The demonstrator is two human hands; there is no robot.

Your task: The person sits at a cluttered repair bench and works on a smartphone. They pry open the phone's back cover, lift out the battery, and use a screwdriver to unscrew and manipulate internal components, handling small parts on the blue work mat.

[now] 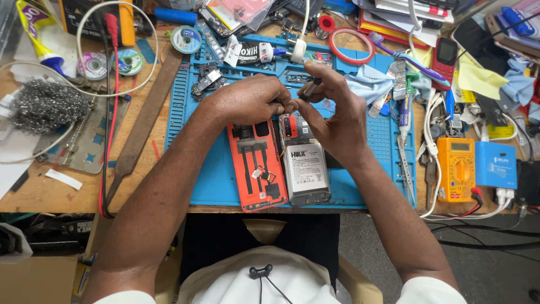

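Observation:
An opened phone (304,169) with its silver battery showing lies on the blue work mat (365,186), and its orange back cover (257,169) rests just to its left. My left hand (247,100) hovers over the phone's top end, fingers curled with thumb and fingertips pinched together; whatever small thing sits between them is hidden. My right hand (332,112) is closed around a thin dark tool (310,89) that I take for a screwdriver, its tip angled down toward the phone's camera end. The two hands touch at the fingertips.
A yellow multimeter (455,169) and a blue box (495,164) sit at the right, tweezers (406,169) on the mat's right edge. Steel wool (44,104), solder wick spools (128,61), red probe leads (107,112) and a metal file (147,115) lie left. A red tape ring (351,46) is behind.

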